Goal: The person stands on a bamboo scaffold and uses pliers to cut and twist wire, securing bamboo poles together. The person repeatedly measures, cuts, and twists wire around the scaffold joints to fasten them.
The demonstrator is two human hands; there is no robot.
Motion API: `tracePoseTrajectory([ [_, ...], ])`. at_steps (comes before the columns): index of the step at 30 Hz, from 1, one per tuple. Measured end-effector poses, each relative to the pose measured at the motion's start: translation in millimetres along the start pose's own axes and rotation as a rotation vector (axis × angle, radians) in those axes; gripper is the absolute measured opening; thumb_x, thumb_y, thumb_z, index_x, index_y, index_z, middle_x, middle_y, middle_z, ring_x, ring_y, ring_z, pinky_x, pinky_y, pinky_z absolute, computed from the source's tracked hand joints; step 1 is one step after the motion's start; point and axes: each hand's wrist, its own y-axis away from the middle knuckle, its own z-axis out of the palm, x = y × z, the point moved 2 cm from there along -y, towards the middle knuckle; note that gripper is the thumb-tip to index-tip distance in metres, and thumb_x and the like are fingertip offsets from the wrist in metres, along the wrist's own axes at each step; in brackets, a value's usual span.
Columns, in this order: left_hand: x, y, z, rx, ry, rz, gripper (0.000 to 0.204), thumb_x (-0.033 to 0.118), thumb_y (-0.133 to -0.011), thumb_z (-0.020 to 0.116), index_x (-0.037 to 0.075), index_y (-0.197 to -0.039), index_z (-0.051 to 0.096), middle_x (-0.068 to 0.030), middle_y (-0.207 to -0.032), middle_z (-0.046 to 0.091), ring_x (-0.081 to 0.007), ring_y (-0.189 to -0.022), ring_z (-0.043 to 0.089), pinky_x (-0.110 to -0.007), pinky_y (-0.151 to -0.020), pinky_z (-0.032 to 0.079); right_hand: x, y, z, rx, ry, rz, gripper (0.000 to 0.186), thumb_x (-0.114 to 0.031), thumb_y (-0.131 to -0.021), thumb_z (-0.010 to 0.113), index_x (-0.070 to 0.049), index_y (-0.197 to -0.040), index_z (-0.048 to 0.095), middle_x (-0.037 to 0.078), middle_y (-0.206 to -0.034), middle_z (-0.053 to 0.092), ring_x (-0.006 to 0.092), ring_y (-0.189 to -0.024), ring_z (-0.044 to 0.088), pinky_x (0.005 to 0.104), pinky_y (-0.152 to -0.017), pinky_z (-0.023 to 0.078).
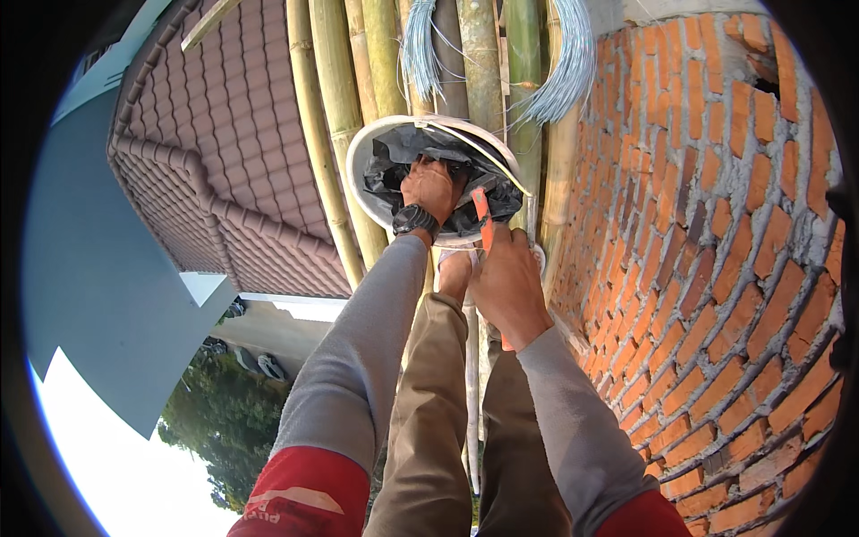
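Observation:
A white bucket (362,157) lined with a black plastic bag (394,161) sits on the bamboo scaffold poles in front of me. My left hand (429,186), with a dark watch on its wrist, reaches down inside the bucket among the folds of the bag; whether it grips anything there is hidden. My right hand (508,282) hovers just beside the bucket's near rim and is closed around an orange-handled tool (484,224) whose tip points toward the bucket. Both arms wear grey sleeves with red upper parts.
A red brick wall (716,224) rises on the right. Bamboo poles (340,98) and bundles of grey wire (564,63) run ahead. Far below on the left lie a tiled roof (215,152), trees and parked vehicles. My legs in khaki trousers (438,403) stand on the scaffold.

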Motion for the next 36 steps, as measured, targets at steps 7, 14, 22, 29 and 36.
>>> tracePoseTrajectory([
  [7,-6,-14,16,-0.037,-0.174,0.090,0.041,0.045,-0.092,0.065,0.008,-0.108,0.075,-0.0197,-0.105,0.072,-0.0389,-0.098,0.069,-0.047,-0.086,0.056,13,11,-9,-0.052,-0.002,-0.064,0.036,-0.009,-0.086,0.064,0.009,-0.115,0.054,0.031,-0.111,0.061,0.0466,-0.100,0.067,0.0543,-0.081,0.055],
  [14,-22,12,-27,0.076,0.295,0.066,0.030,0.028,-0.091,0.069,-0.001,-0.100,0.068,-0.0234,-0.087,0.072,-0.0443,-0.083,0.070,-0.051,-0.078,0.054,21,-6,-8,-0.126,-0.088,0.019,0.032,-0.010,-0.086,0.062,0.009,-0.110,0.055,0.033,-0.095,0.069,0.0482,-0.092,0.070,0.0559,-0.080,0.055],
  [22,-31,-4,-16,0.014,0.154,0.195,0.021,0.029,-0.093,0.070,0.013,-0.102,0.078,-0.0224,-0.102,0.071,-0.0397,-0.092,0.071,-0.046,-0.080,0.057,19,-10,-2,-0.058,-0.061,-0.001,0.031,-0.013,-0.087,0.064,0.007,-0.109,0.056,0.030,-0.086,0.070,0.0473,-0.085,0.070,0.0554,-0.082,0.053],
  [29,-22,1,-26,-0.081,-0.103,0.376,0.024,0.022,-0.094,0.061,0.011,-0.109,0.077,-0.0201,-0.109,0.073,-0.0371,-0.092,0.073,-0.042,-0.084,0.058,16,-13,-1,-0.070,0.054,-0.021,0.031,-0.009,-0.084,0.066,0.006,-0.110,0.058,0.030,-0.088,0.071,0.0471,-0.085,0.070,0.0546,-0.081,0.054],
  [36,-31,20,-45,-0.057,0.269,-0.030,0.034,0.026,-0.086,0.071,0.003,-0.111,0.071,-0.0182,-0.112,0.073,-0.0363,-0.101,0.072,-0.045,-0.088,0.057,10,-32,0,-0.144,0.122,-0.099,0.031,-0.009,-0.083,0.067,0.007,-0.109,0.060,0.030,-0.093,0.071,0.0468,-0.090,0.070,0.0534,-0.083,0.056],
])
